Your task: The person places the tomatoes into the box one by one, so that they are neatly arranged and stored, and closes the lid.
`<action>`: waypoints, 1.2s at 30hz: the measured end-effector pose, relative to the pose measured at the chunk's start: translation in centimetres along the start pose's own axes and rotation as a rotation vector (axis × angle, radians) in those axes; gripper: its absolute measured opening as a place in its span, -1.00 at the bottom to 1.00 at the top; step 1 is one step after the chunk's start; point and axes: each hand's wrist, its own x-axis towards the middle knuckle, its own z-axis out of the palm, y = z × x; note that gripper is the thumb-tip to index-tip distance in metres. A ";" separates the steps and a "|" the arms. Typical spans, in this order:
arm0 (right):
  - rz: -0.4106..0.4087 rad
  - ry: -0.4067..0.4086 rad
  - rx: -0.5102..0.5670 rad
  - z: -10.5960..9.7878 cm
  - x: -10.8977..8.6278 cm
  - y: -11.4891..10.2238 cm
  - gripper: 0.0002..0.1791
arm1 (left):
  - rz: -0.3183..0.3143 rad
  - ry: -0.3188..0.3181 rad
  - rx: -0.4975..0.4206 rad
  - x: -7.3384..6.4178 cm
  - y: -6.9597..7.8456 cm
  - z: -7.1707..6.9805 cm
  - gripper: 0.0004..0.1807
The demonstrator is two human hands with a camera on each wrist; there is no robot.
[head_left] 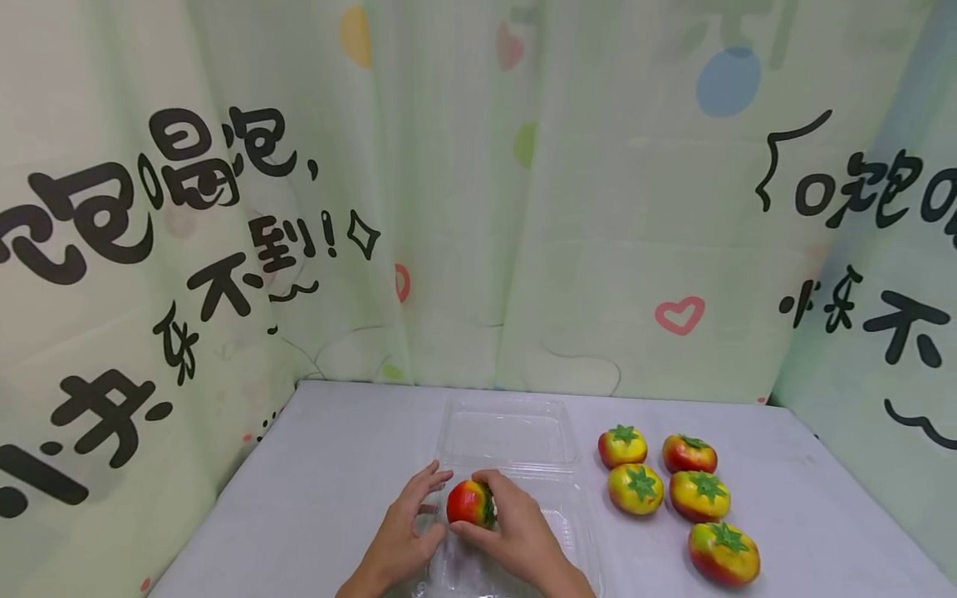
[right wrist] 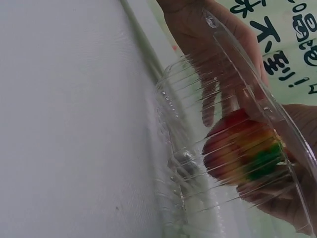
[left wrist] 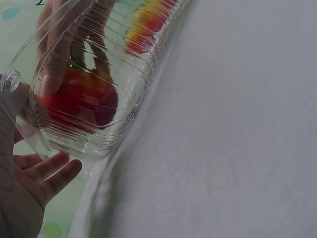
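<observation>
A red and yellow tomato (head_left: 468, 504) with a green leafy top is held over the clear plastic box (head_left: 591, 540). My right hand (head_left: 519, 531) grips it between thumb and fingers, its green top turned toward the right. Beside it on the left, my left hand (head_left: 404, 527) has its fingers spread and loosely bent, apart from the tomato. Through the ribbed wall of the box, the left wrist view shows the tomato (left wrist: 81, 99) and the fingers around it. In the right wrist view the tomato (right wrist: 240, 148) also appears through clear plastic.
The box's clear lid (head_left: 508, 432) lies folded back behind it. To the right, several similar tomatoes (head_left: 635, 488) sit on the white-covered table (head_left: 336, 448), the nearest tomato (head_left: 723, 552) toward the front. A printed curtain (head_left: 463, 208) stands behind and at both sides.
</observation>
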 end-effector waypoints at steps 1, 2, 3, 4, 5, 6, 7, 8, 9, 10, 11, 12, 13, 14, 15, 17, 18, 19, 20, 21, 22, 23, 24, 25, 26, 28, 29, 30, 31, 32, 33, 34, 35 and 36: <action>0.008 0.000 0.009 0.2 0.0 0.1 -0.32 | -0.004 -0.002 -0.001 0.0 0.0 0.0 -0.35; 0.018 0.000 0.018 0.3 0.1 0.1 -0.33 | -0.007 -0.005 -0.001 0.0 0.0 0.0 -0.35; 0.029 -0.001 0.027 0.4 0.2 0.1 -0.33 | -0.008 -0.007 -0.003 0.1 0.0 0.0 -0.35; 0.042 -0.001 0.039 0.5 0.2 0.1 -0.34 | -0.009 -0.009 -0.003 0.1 0.0 0.0 -0.35; 0.054 0.001 0.049 0.5 0.2 0.1 -0.35 | -0.009 -0.010 -0.004 0.1 0.0 0.0 -0.35; 0.065 0.004 0.060 0.6 0.3 0.0 -0.36 | -0.008 -0.009 -0.002 0.1 0.0 0.0 -0.35; 0.071 0.010 0.067 0.6 0.3 -0.1 -0.37 | -0.006 -0.007 0.000 0.1 0.0 0.0 -0.35; 0.072 0.017 0.072 0.7 0.4 -0.1 -0.37 | -0.003 -0.005 0.003 0.1 0.0 0.0 -0.35; 0.073 0.023 0.077 0.7 0.4 -0.2 -0.37 | -0.001 -0.002 0.004 0.1 0.0 0.0 -0.35; 0.072 0.030 0.082 0.8 0.4 -0.2 -0.37 | 0.001 0.000 0.008 0.1 0.0 0.0 -0.35; 0.068 0.037 0.083 0.9 0.4 -0.3 -0.37 | 0.002 0.003 0.011 0.1 0.0 0.0 -0.34; 0.068 0.042 0.084 0.9 0.4 -0.3 -0.36 | 0.003 0.005 0.014 0.1 0.0 0.0 -0.34; 0.064 0.047 0.084 1.0 0.4 -0.4 -0.36 | 0.004 0.006 0.014 0.1 0.0 0.0 -0.34; 0.062 0.049 0.084 1.0 0.4 -0.4 -0.35 | 0.004 0.005 0.014 0.1 -0.1 0.0 -0.34; 0.067 0.050 0.083 1.0 0.4 -0.4 -0.34 | 0.005 0.006 0.014 0.2 -0.1 0.0 -0.34; 0.075 0.048 0.076 1.1 0.4 -0.4 -0.31 | 0.003 0.006 0.010 0.2 -0.1 0.1 -0.35; 0.083 0.045 0.072 1.0 0.3 -0.4 -0.30 | 0.003 0.005 0.006 0.2 -0.2 0.1 -0.35; 0.088 0.043 0.065 1.0 0.3 -0.5 -0.29 | 0.002 0.004 0.002 0.2 -0.2 0.1 -0.35; 0.095 0.041 0.059 1.0 0.2 -0.5 -0.28 | 0.002 0.004 0.000 0.2 -0.2 0.1 -0.35; 0.103 0.041 0.051 0.9 0.2 -0.6 -0.27 | 0.002 0.005 -0.003 0.1 -0.2 0.1 -0.36; 0.109 0.041 0.045 0.9 0.1 -0.6 -0.27 | 0.003 0.005 -0.006 0.1 -0.3 0.1 -0.36; 0.118 0.041 0.039 0.8 0.0 -0.7 -0.26 | 0.004 0.006 -0.007 0.1 -0.3 0.1 -0.36; 0.125 0.043 0.035 0.7 0.0 -0.8 -0.25 | 0.005 0.007 -0.007 0.1 -0.3 0.1 -0.36; 0.130 0.045 0.032 0.6 -0.1 -0.8 -0.24 | 0.007 0.007 -0.006 0.1 -0.3 0.2 -0.36; 0.134 0.046 0.030 0.5 -0.2 -0.9 -0.24 | 0.007 0.007 -0.007 0.1 -0.3 0.2 -0.36; 0.138 0.047 0.028 0.2 -0.4 -1.0 -0.24 | 0.006 0.006 -0.010 0.1 -0.2 0.1 -0.36; 0.138 0.047 0.030 0.1 -0.5 -1.0 -0.24 | 0.003 0.004 -0.009 0.1 -0.2 0.1 -0.36; 0.133 0.050 0.030 0.0 -0.6 -1.0 -0.24 | -0.001 0.002 -0.008 0.1 -0.2 0.1 -0.35; 0.132 0.048 0.034 -0.2 -0.7 -1.0 -0.25 | -0.004 0.000 -0.008 0.1 -0.2 0.1 -0.35; 0.134 0.045 0.038 -0.4 -0.9 -1.1 -0.24 | -0.008 -0.002 -0.008 0.1 -0.1 0.1 -0.35; 0.139 0.042 0.040 -0.6 -1.0 -1.1 -0.24 | -0.012 -0.004 -0.009 0.1 -0.1 0.1 -0.35; 0.143 0.038 0.044 -0.8 -1.1 -1.0 -0.24 | -0.017 -0.008 -0.009 0.1 -0.1 0.1 -0.35; 0.145 0.035 0.044 -1.0 -1.2 -1.0 -0.23 | -0.020 -0.011 -0.010 0.2 -0.1 0.1 -0.35; 0.149 0.031 0.043 -1.2 -1.3 -1.0 -0.23 | -0.023 -0.013 -0.011 0.2 -0.1 0.0 -0.35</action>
